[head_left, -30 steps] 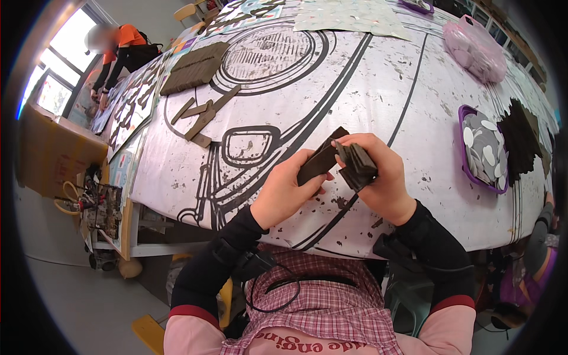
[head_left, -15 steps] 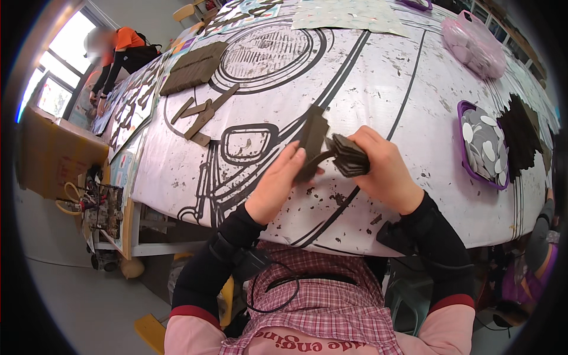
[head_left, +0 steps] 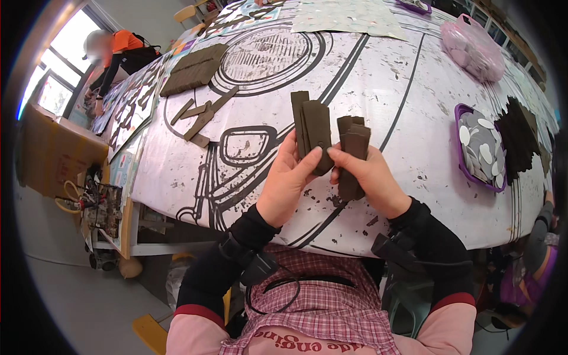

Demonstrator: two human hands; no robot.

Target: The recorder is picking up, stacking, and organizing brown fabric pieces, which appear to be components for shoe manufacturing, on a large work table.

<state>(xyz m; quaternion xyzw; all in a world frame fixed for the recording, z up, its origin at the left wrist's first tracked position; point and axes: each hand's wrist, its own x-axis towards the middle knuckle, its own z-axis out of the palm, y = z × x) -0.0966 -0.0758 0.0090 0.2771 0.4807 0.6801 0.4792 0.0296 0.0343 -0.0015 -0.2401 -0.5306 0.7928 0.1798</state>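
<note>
My left hand is closed round a stack of dark brown fabric tabs, with its thumb pressed on the lower end of the top one. One tab at the stack's left side sticks up higher than the others. Close beside it, my right hand grips a second stack of brown tabs, its pieces fanned slightly at the top. Both stacks are held upright above the white printed tabletop. A few loose brown tabs lie crossed over one another to the left.
Beyond the loose tabs lies a wide row of brown pieces. On the right are a purple basket of grey and white ovals, a dark brown pile and a pink plastic bag. Another person in orange bends over the far left.
Both stacks have turned more upright, their flat faces now towards me. The bent tab between my hands no longer shows, and my right hand has turned over, its thumb now on the stack.
</note>
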